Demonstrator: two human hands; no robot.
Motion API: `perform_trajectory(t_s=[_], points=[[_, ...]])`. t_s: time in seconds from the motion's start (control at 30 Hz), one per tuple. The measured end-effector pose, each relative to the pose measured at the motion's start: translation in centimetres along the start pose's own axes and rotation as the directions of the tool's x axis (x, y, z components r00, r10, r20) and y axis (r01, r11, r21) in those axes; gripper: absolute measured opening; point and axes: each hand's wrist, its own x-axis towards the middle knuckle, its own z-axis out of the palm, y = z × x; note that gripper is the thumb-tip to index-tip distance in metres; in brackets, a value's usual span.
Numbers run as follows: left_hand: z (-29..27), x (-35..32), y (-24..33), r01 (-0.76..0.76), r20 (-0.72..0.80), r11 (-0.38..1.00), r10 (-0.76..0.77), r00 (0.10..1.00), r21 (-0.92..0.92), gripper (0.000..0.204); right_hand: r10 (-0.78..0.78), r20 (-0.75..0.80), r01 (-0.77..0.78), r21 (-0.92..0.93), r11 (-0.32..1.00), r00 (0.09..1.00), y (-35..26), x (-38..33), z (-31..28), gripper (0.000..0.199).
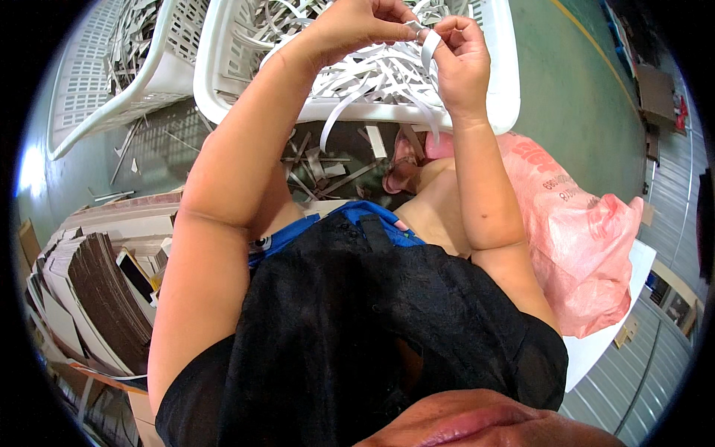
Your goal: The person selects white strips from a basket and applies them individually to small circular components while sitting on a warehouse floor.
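Observation:
Above a white plastic basket point(491, 97), both hands meet at a pale strip point(430, 49). My left hand point(357, 28) pinches one end of it between thumb and fingertips. On the other side, my right hand point(463, 68) grips the strip with its thumb and bent forefinger, and a short length curls down beside the thumb. Just under the hands, many loose white and grey strips point(365, 80) lie tangled in the basket. One long strip point(328, 128) hangs over the near rim. The top of my left hand is partly cut off by the frame edge.
A second white basket point(112, 123) with similar scraps stands at the left. Scraps point(328, 167) litter the floor below. Stacked cardboard sheets point(97, 290) and a phone-like dark device point(135, 274) are at my left. A pink woven sack point(573, 238) lies at my right.

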Motion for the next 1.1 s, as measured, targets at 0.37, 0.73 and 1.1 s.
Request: perform_trajectory(t_s=[0.37, 0.73, 1.1], points=[[-0.9, 0.0, -0.1, 0.122, 0.047, 0.991, -0.120, 0.992, -0.047, 0.019, 0.106, 0.313, -0.110, -0.005, 0.994, 0.944, -1.7, -0.2, -0.5, 0.017], [-1.1, 0.1, 0.2, 0.106, 0.095, 0.979, -0.090, 0.991, -0.176, 0.017, 0.014, 0.219, -0.016, 0.005, 1.000, 0.976, -0.1, 0.0, -0.9, 0.012], [-0.4, 0.0, 0.4, 0.004, 0.123, 0.978, 0.022, 0.992, -0.209, 0.014, -0.008, 0.053, 0.008, 0.004, 1.000, 0.999, -0.4, 0.1, 0.0, 0.014]])
